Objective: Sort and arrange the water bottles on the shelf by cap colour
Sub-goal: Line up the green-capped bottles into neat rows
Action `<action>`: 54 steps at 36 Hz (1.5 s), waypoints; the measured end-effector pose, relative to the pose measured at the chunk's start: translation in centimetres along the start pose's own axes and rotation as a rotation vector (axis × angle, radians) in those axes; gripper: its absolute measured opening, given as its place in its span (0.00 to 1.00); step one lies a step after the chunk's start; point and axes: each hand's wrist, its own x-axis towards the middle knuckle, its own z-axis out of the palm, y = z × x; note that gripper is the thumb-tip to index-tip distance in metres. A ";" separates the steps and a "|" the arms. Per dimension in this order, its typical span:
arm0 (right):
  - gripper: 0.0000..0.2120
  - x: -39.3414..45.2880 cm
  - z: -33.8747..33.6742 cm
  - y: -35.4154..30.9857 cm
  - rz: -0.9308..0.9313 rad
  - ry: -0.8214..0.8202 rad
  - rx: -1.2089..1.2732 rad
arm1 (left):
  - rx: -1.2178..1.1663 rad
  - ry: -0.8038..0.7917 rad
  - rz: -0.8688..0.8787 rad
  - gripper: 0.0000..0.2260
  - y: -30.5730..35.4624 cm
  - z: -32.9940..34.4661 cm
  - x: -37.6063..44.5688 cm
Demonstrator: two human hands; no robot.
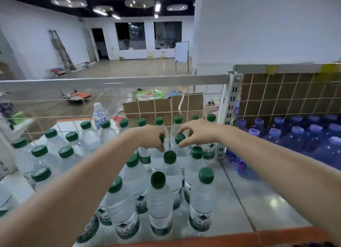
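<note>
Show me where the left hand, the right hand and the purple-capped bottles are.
left hand (154, 136), head view, back of hand.
right hand (195, 131), head view, back of hand.
purple-capped bottles (297, 130), head view, one cap.

Count as I read it from here: green-capped bottles (158, 191), about twenty-two; eight in the back row along the mesh, six in the left cluster, eight in the centre group; purple-capped bottles (297, 134), at least ten, far ones blurred; one pale-capped bottle (98, 115) behind the mesh; hands, two: left hand (153, 134), right hand (195, 132).
</note>
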 end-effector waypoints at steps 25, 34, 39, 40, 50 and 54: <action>0.14 0.6 -1.5 8.8 0.108 0.134 0.115 | -0.037 0.064 0.177 0.09 5.8 -0.5 7.2; 0.17 1.3 -2.4 10.5 0.173 0.150 0.079 | -0.110 0.104 0.145 0.11 6.9 -0.2 9.4; 0.17 1.6 -2.4 10.4 0.171 0.170 0.054 | -0.137 0.116 0.122 0.13 7.5 0.1 9.9; 0.16 1.6 -2.4 10.4 0.166 0.179 0.038 | -0.141 0.121 0.118 0.14 7.7 0.2 9.9; 0.17 1.4 -2.0 10.8 0.144 0.187 0.005 | -0.168 0.126 0.068 0.19 8.9 0.4 10.4; 0.16 1.3 -1.7 11.0 0.152 0.189 0.013 | -0.165 0.129 0.066 0.19 9.0 0.4 10.4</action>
